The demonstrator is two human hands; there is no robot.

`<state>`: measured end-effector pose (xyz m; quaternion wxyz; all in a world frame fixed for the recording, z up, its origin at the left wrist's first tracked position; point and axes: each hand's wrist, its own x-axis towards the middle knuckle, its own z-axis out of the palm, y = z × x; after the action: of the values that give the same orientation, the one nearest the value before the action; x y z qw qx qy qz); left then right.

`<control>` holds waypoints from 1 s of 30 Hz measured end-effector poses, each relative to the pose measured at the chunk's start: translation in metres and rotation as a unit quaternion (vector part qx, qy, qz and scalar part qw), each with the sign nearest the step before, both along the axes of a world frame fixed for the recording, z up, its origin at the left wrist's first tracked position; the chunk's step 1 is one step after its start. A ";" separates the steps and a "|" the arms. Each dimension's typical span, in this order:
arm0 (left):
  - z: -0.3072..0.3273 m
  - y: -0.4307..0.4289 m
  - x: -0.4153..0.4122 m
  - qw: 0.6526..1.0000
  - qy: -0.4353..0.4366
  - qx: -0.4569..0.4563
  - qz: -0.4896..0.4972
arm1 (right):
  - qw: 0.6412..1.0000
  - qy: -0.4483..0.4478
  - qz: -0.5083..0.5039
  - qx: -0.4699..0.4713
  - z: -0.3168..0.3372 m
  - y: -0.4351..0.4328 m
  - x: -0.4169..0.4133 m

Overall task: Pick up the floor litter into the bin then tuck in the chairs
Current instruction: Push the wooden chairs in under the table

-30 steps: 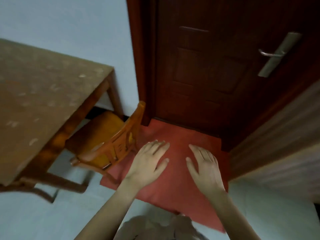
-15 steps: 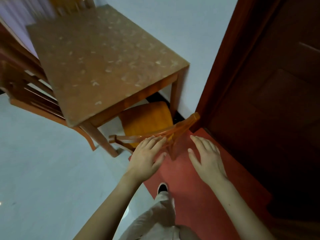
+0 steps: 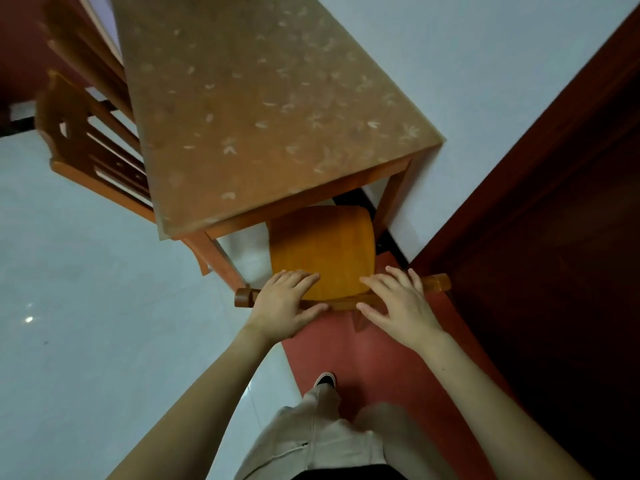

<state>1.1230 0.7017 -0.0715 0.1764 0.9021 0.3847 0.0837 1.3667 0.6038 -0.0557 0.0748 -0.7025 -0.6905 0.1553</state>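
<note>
An orange wooden chair (image 3: 322, 249) stands at the near end of the brown table (image 3: 263, 109), its seat partly under the table edge. Both hands rest on the chair's top back rail. My left hand (image 3: 285, 303) lies over the rail's left part, fingers over the front and thumb behind. My right hand (image 3: 398, 303) covers the right part in the same way. A second wooden chair (image 3: 90, 140) stands tucked against the table's left side. No litter or bin is in view.
A dark red door and frame (image 3: 554, 237) close off the right side. A red mat (image 3: 377, 355) lies under my feet. The white wall (image 3: 467, 64) runs behind the table. Pale tiled floor (image 3: 86, 323) spreads to the left.
Both hands came down from above the mat onto the chair's back rail. My view swung round to face the table end squarely.
</note>
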 end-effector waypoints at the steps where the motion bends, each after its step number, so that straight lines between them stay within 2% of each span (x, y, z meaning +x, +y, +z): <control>1: -0.005 0.000 -0.002 1.000 0.008 -0.010 0.011 | 1.000 -0.002 0.008 -0.016 -0.005 0.002 0.003; 6: -0.014 -0.004 -0.004 0.998 0.018 -0.024 0.060 | 0.999 0.025 0.023 -0.040 -0.022 0.007 0.015; 10: -0.020 -0.009 -0.003 0.996 0.000 -0.016 0.086 | 0.997 0.052 0.048 0.014 -0.032 0.009 0.024; 17: -0.028 -0.016 0.001 0.990 -0.033 -0.007 0.140 | 0.993 0.077 0.032 0.085 -0.041 0.014 0.030; 24: -0.029 -0.014 0.008 0.986 -0.073 -0.016 0.152 | 0.998 0.040 0.052 0.020 -0.036 0.017 0.037; 30: -0.034 -0.019 0.022 0.984 -0.090 0.005 0.154 | 0.996 0.054 0.054 0.054 -0.035 0.017 0.056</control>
<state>1.1445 0.6828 -0.1051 0.1907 0.8217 0.5014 0.1925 1.4231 0.6210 -0.0912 0.1416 -0.6498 -0.7296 0.1593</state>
